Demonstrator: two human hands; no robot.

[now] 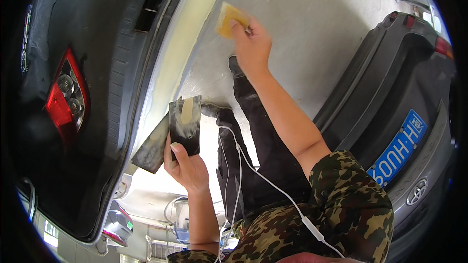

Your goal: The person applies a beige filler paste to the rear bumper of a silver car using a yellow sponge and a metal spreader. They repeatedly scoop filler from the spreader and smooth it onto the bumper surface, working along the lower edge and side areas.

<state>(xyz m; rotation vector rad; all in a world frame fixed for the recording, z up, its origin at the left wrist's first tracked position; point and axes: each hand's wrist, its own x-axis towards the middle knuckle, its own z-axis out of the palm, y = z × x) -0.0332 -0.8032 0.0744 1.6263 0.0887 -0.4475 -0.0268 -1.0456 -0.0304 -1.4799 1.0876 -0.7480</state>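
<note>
My left hand [188, 170] grips a dark, flat rectangular plate [185, 124], its thumb on the front face; a tan strip of paste and pale smears lie on the plate. A second dark, smeared flat piece [151, 149] sticks out behind that hand to the lower left, partly covered. In my right hand [252, 44] is a yellowish, squarish spreader [228, 22], slightly blurred and held between thumb and fingers. The spreader is close to a car's bumper [179, 36] coated pale yellow, with a visible gap of floor between them in the picture.
At the left is the dark rear of a car [98, 117] with a red tail light [67, 95]. A grey Toyota [387, 91] stands at the right. White earphone cables [270, 182] hang before my camouflage shirt. Below are my dark-trousered legs and the concrete floor [303, 25].
</note>
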